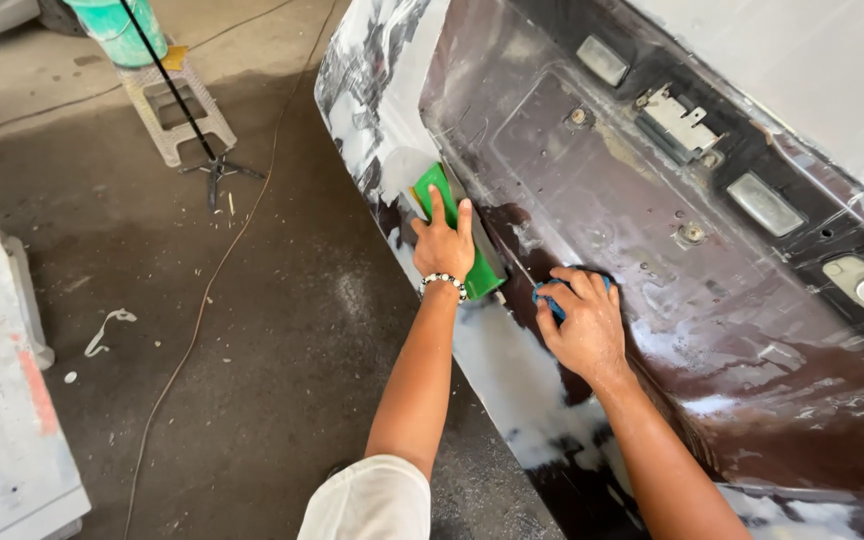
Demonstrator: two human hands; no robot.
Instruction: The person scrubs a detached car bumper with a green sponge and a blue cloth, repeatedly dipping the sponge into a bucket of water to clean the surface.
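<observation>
My left hand [443,243], with a bead bracelet at the wrist, presses flat on a green sanding block [482,270] against the lower edge of a dark maroon car body panel [602,190]. The block lies slanted along a patch of pale filler. My right hand [582,325] rests on the panel just to the right, fingers closed over a small blue cloth or sponge [549,297], mostly hidden beneath the hand. The panel surface looks wet and streaked, with grey-white sanded areas along its rim.
Light housings and a metal bracket [680,118] sit in the panel's recess. On the concrete floor stand a white plastic stool [177,105] with a green bucket [117,28], a thin black stand [215,168], a cable [214,275] and a grey panel [2,400] at left.
</observation>
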